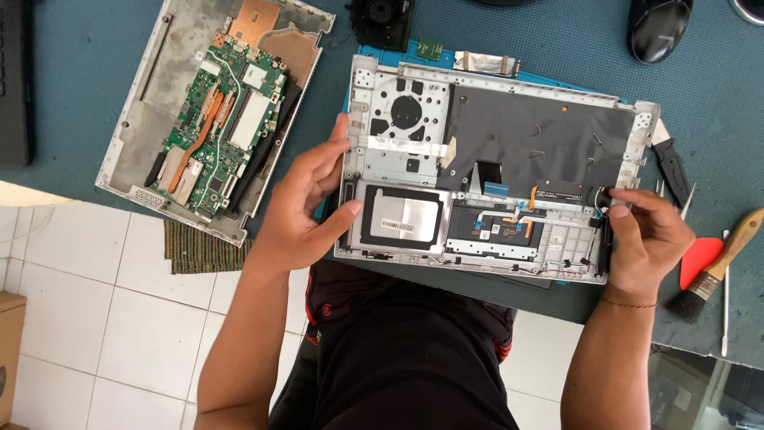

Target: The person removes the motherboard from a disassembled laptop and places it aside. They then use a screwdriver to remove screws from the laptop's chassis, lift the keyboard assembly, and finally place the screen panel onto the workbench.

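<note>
Laptop shell (493,159), overhanging near table edge (557,296): could tip. Left hand (298,211) half-open, clasping left rim; right hand (649,235) pinching right corner. Loose cables (521,209) snaggable.

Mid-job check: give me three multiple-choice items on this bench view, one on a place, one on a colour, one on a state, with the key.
1. Where does the second opened case with the green circuit board lie?
A. upper left of the mat
B. under the right hand
C. on the floor tiles

2. What colour is the flat pick beside the brush?
A. blue
B. red
C. white

3. How is the silver laptop shell held?
A. one hand only
B. both hands at its sides
C. untouched

Key: 1 A, it sits upper left; 2 B, it shows red; 3 B, left hand and right hand grip opposite ends.
</note>
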